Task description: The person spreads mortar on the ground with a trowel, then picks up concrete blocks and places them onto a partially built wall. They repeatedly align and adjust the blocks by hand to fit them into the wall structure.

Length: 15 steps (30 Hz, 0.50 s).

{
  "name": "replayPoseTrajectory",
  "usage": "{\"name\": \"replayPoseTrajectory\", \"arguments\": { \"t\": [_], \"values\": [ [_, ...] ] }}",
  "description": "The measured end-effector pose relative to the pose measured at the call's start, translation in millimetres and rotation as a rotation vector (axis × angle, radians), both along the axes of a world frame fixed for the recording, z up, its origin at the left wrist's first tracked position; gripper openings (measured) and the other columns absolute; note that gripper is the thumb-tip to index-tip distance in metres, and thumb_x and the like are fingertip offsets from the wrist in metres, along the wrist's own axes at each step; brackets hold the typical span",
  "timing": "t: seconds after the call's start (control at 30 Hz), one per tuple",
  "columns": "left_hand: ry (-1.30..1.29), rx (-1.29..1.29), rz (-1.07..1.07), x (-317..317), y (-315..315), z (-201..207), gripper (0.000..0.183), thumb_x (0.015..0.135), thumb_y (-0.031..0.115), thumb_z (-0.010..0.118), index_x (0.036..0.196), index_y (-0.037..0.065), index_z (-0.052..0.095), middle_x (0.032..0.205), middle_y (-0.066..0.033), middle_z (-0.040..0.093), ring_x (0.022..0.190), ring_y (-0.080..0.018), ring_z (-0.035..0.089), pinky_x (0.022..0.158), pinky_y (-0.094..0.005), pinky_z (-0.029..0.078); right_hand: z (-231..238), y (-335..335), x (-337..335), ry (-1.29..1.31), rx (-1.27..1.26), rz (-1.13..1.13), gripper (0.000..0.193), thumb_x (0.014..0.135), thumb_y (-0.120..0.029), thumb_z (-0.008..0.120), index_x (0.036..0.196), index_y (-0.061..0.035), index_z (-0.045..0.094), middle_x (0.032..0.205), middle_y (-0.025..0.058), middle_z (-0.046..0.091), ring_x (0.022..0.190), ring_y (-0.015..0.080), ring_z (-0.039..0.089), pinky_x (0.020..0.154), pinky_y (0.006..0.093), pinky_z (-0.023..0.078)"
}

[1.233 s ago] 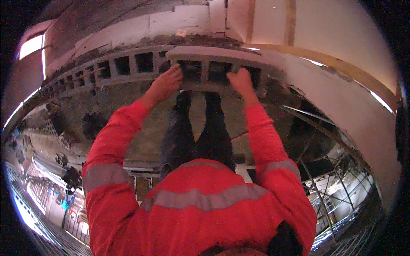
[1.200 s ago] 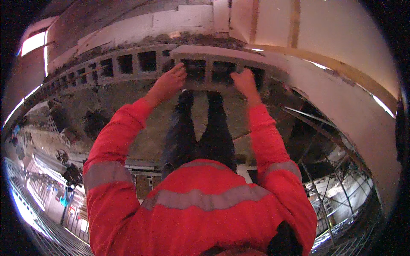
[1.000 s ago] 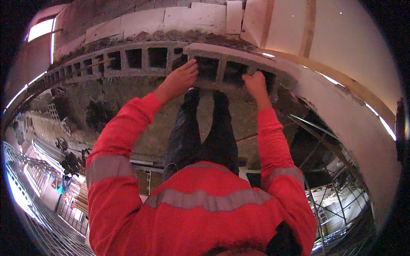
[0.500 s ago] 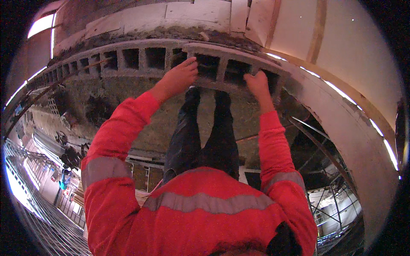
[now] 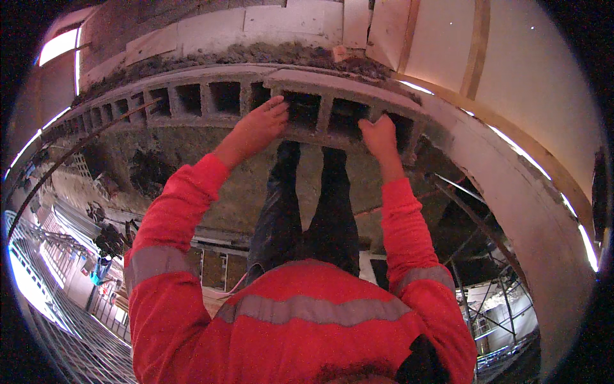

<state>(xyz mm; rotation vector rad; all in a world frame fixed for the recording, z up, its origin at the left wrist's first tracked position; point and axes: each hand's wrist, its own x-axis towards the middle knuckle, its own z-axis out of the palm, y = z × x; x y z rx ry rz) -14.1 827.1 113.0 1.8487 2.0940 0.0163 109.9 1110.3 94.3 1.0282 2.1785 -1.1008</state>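
Before me lies a grey hollow concrete block (image 5: pixel 325 115), its square cells facing up, at the right end of a curved row of similar hollow blocks (image 5: pixel 208 99). At its left end, my left hand (image 5: pixel 259 127) has its fingers closed over the cell wall. My right hand (image 5: pixel 382 137) grips the wall between the two right-hand cells, fingers bent into the opening. The block's left end overlaps or meets the neighbouring block; the contact beneath is hidden. My fingertips inside the cells are partly out of sight.
Loose dirt (image 5: pixel 256 54) and pale boards (image 5: pixel 284 20) lie beyond the row. A thin rod (image 5: pixel 83 131) crosses at the left. White panels with wooden battens (image 5: pixel 476 48) rise at the right. Below are scaffold bars (image 5: pixel 505 301) and my legs (image 5: pixel 278 211).
The view has tilted slightly, so the row appears a little lower. Both hands still hold the block, which seems to have shifted slightly left with them.
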Motion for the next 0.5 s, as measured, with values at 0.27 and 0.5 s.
{"name": "replayPoseTrajectory", "arguments": {
  "t": [0.27,0.5],
  "values": [
    [-0.12,-0.017,0.062,-7.0,-0.6,-1.4,0.023,0.072,0.011,0.053,0.091,0.004,0.063,0.11,-0.0089,0.058,0.12,-0.0242,0.044,0.112,-0.0405,0.022,3.0,-4.3,-8.0,-0.009,0.083,0.014,0.044,0.07,-0.028,0.067,0.086,0.0116,0.056,0.085,0.0277,0.062,0.086,0.0367,0.063,0.074,0.0404,0.048],
    [-0.058,0.015,0.074,-0.3,-6.1,-3.1,0.027,0.072,0.011,0.052,0.097,0.004,0.062,0.112,-0.0092,0.057,0.121,-0.0238,0.044,0.113,-0.0409,0.021,-1.3,-10.6,-1.8,0.069,0.054,-0.028,0.039,0.072,-0.027,0.068,0.076,0.0098,0.058,0.078,0.0289,0.061,0.075,0.0411,0.061,0.069,0.0459,0.048]
  ]
}}
